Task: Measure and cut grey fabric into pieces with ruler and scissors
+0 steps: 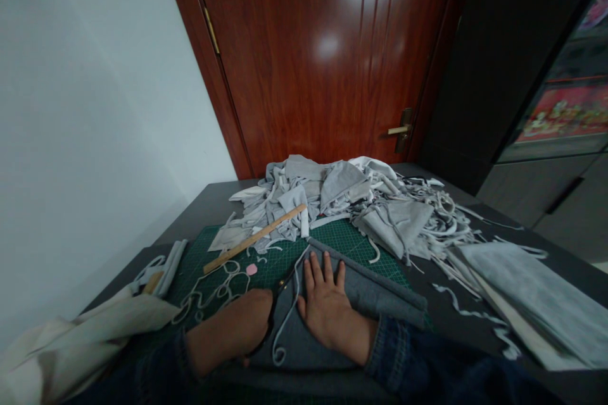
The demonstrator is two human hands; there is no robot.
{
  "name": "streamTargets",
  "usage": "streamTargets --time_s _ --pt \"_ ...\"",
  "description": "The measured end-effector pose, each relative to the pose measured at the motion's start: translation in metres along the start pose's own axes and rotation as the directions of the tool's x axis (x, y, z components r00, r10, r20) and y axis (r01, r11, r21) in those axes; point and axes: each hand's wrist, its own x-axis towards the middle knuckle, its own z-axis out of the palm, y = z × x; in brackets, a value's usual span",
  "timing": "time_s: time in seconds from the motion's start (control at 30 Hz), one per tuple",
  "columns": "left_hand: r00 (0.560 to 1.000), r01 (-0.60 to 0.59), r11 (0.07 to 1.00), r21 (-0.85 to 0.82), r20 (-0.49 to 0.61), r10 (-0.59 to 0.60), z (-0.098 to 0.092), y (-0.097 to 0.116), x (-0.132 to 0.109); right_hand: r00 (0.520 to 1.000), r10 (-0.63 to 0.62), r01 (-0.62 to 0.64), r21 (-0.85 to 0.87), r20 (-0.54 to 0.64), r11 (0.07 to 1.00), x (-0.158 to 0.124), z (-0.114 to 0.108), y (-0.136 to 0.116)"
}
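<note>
- Denim cuffs (394,354) at the bottom edge of the view, dark blue, around both wrists.
- Left hand (230,332): clenched, curled around the dark handles of black scissors (274,311), with the blades pointing away from the person; the exact finger placement is hidden by the back of the hand.
- Right hand (330,310): released, palm down, with the fingers (327,269) spread flat on the folded grey fabric (375,294) and no grip on anything.
- Scissor blades resting on the grey fabric, just beside the right hand's little finger side and between the two hands.
- Thin pale fabric strip (289,316), curling across the grey fabric, just beside the scissors.
- Rolled grey edge (365,278) of the same fabric, just past the right fingertips.
- Green cutting mat (351,250) beneath the fabric, with white cord scraps (213,291), a pink chalk piece (251,269) and a wooden ruler (251,238) on it.
- Cream cloth (80,335) at lower left, near the left hand.
- Stacked grey sheets (527,297) on the dark table (209,209) at right, well apart from the hands.
- Heap of grey offcuts (308,196) beyond the mat, against a reddish wooden door (285,57).
</note>
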Motion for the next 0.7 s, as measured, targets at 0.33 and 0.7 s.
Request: streamTargets --time_s 0.33,0.7 --pt "0.999 -0.019 0.999 0.037 0.028 0.018 -0.002 0.006 -0.004 0.999 -0.025 0.025 0.037 0.023 0.999 -0.015 0.008 -0.015" --pt "0.999 0.049 0.999 -0.013 -0.011 -0.049 0.019 -0.013 -0.005 0.975 -0.121 0.086 -0.184 -0.188 0.979 0.016 0.003 0.008"
